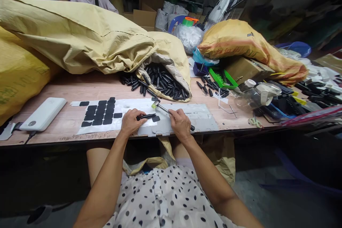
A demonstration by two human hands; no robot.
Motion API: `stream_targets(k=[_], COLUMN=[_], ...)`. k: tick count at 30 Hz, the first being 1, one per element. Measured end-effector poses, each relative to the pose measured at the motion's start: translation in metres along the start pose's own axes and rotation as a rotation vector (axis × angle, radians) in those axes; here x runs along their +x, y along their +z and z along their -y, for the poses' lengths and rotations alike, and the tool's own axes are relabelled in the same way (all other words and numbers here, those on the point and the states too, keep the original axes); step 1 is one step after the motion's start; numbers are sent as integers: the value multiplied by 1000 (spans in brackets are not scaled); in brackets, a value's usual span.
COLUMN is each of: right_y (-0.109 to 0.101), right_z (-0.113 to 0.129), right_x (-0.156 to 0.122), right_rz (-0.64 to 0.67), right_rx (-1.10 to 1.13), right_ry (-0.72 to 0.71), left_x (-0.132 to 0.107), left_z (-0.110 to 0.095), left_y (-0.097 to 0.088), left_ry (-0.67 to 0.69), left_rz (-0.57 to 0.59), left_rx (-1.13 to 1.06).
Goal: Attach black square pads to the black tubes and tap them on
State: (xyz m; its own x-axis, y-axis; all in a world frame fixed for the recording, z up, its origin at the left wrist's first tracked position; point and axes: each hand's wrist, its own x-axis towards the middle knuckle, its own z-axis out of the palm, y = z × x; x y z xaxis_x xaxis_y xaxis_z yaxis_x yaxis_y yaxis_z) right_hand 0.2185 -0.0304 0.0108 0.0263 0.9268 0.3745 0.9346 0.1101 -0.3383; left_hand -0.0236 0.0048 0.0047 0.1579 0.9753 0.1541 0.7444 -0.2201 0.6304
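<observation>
My left hand [131,122] is closed on a slim black plastic part [147,116], which points to the right over a white and grey sheet [205,114]. In my right hand [180,122] is a small hammer [163,108], gripped by its dark handle. The hammer's head, yellow-green on one side, is above and slightly right of the black part. Just below the head lies a loose black pad [155,118]. Left of my left hand, rows of black rounded pads [99,114] lie on the white sheet.
An open beige sack [171,48] spills black parts [162,78] onto the table. A white power bank [44,114] with a cable lies left. Rightward are a green tray [223,77], a clear plastic jug [253,96] and scissors [255,122]. Two people sit behind the sacks.
</observation>
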Motion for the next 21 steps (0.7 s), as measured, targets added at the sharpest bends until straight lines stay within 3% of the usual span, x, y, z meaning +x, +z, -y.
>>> stream_targets(k=[9,14,18,21], right_y=[18,20,22,23], right_z=[-2,-1,-2,-2], right_x=[-1,0,0,-1], right_rz=[-34,-37,-32,-34], right_rx=[-140,-153,-158,-163], right_ry=[-26,-41,-42,-41], left_x=[-2,-10,-43,-82], left_z=[4,-2,-17,-25], left_y=[-3,-8,-3,13], left_ry=[91,126,159,276], left_rz=[-5,-115,-194,-204], left_rx=[-45,-214,-307,-312])
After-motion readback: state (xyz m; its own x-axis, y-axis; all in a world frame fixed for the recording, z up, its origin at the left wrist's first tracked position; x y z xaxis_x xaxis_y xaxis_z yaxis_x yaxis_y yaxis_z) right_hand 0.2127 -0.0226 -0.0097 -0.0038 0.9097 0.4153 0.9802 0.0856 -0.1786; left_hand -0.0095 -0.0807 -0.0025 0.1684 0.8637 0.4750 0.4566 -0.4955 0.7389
